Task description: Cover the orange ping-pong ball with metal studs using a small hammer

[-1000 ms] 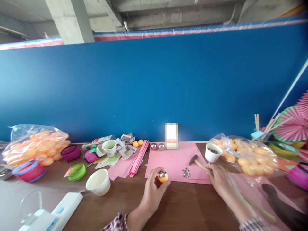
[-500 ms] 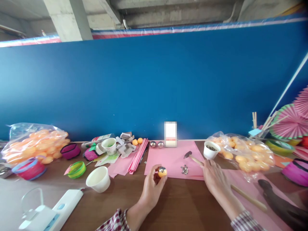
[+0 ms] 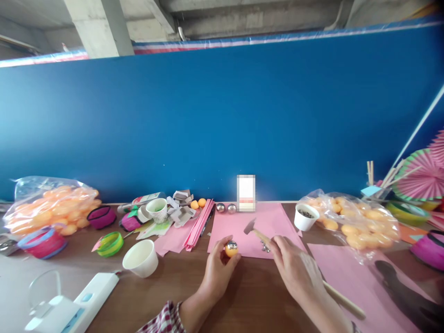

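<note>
Hammer handle [image 3: 344,299] — smooth wood

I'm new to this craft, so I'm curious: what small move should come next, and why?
Probably bring the hammer over the orange ball and tap its silvery top lightly: the right hand grips the hammer, its head not yet over the ball, while the left hand holds the ball with that top facing up.

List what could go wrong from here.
1. The hammer in the right hand could slip and catch the left hand, whose fingers curl around the silver-topped orange ball.
2. The ball, round and smooth-looking, might roll if that grip loosens.
3. The loose metal pieces beside the right hand could get scattered.
</note>
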Tool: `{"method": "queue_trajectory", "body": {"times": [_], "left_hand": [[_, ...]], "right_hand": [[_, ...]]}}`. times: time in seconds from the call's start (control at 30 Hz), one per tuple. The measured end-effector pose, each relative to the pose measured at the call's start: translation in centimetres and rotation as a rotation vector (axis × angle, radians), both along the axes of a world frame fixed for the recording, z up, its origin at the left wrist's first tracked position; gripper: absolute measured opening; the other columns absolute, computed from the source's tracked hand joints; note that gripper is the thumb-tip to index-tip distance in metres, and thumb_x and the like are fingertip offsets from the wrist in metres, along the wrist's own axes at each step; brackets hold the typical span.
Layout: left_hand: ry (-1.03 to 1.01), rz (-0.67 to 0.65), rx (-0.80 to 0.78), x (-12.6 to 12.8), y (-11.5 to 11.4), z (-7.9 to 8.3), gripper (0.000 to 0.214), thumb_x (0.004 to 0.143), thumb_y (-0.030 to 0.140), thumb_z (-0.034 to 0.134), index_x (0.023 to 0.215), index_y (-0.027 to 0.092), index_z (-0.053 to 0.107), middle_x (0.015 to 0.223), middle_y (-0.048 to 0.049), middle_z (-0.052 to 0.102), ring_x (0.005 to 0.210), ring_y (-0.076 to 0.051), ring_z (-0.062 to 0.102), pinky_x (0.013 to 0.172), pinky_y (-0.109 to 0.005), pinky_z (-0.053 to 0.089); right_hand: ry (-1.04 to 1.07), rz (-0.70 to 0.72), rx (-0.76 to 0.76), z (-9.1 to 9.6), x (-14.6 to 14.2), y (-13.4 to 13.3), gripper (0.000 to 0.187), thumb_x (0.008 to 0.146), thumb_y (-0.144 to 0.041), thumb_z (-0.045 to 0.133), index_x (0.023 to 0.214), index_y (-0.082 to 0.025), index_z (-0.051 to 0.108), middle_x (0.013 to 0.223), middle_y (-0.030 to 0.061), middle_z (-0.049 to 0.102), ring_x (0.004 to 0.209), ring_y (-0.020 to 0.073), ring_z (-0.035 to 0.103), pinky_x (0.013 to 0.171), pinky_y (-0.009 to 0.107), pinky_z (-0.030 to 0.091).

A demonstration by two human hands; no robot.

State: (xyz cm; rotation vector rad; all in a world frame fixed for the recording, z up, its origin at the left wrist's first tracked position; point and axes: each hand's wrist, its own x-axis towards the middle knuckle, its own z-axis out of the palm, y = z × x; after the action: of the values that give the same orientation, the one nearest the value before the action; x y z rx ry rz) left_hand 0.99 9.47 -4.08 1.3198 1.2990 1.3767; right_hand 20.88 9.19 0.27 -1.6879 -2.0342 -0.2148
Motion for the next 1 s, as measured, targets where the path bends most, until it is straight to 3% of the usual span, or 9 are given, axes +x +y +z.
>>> {"method": "queue_trajectory", "body": {"times": [0.2,0.37,0.5,0.63,0.77,1.0], "left_hand": [[-0.034,0.002,-0.042,0.1,0.0,0.1,0.04,0.07,0.025,0.064,0.108,0.018,0.052,0.089,-0.0027,0.063,0.073,-0.013,0.061,0.07,-0.024,0.05],[-0.081,0.024,-0.045,0.0,0.3,-0.1,0.039,0.068,0.026,0.067,0.103,0.018,0.053,0.085,-0.0026,0.064,0.072,-0.014,0.061,0.067,-0.024,0.05],[-0.145,0.031,-0.033,0.0,0.3,-0.2,0.04,0.071,0.029,0.066,0.106,0.019,0.053,0.088,-0.0029,0.062,0.072,-0.013,0.06,0.068,-0.024,0.05],[-0.174,0.017,-0.006,0.0,0.0,0.1,0.042,0.076,0.032,0.061,0.115,0.02,0.05,0.082,-0.0012,0.061,0.07,-0.012,0.058,0.069,-0.025,0.05],[-0.097,0.027,0.008,-0.2,0.0,0.4,0.045,0.073,0.03,0.064,0.116,0.019,0.053,0.094,-0.0053,0.063,0.082,-0.016,0.06,0.076,-0.026,0.049],[-0.074,0.074,-0.034,-0.8,0.8,0.1,0.049,0.07,0.025,0.065,0.116,0.018,0.052,0.095,-0.0055,0.066,0.081,-0.016,0.062,0.075,-0.027,0.05]], "right_hand": [[0.049,0.02,-0.022,0.0,-0.4,-0.3,0.003,0.081,-0.024,0.046,0.083,-0.024,0.049,0.074,-0.0041,0.062,0.054,0.0127,0.058,0.044,0.022,0.031],[0.09,0.106,0.009,-0.5,-0.7,-0.3,0.012,0.08,-0.017,0.043,0.086,-0.022,0.051,0.077,-0.0015,0.061,0.062,0.0128,0.058,0.048,0.022,0.034],[0.049,0.197,0.11,0.1,-1.0,-0.4,0.016,0.085,-0.018,0.042,0.092,-0.022,0.056,0.08,0.0013,0.062,0.072,0.0153,0.058,0.064,0.026,0.038],[-0.042,0.183,0.253,0.5,-0.9,-0.4,0.023,0.088,-0.018,0.043,0.105,-0.025,0.058,0.083,0.0034,0.066,0.077,0.0177,0.058,0.082,0.033,0.034],[-0.001,0.158,0.275,-0.1,-0.9,-0.3,0.026,0.092,-0.026,0.037,0.105,-0.021,0.059,0.079,0.0052,0.066,0.069,0.0162,0.059,0.069,0.028,0.038],[0.081,0.146,0.229,-0.9,-1.1,-0.3,0.028,0.094,-0.03,0.032,0.105,-0.02,0.056,0.079,0.0042,0.066,0.065,0.0154,0.061,0.058,0.025,0.04]]}}
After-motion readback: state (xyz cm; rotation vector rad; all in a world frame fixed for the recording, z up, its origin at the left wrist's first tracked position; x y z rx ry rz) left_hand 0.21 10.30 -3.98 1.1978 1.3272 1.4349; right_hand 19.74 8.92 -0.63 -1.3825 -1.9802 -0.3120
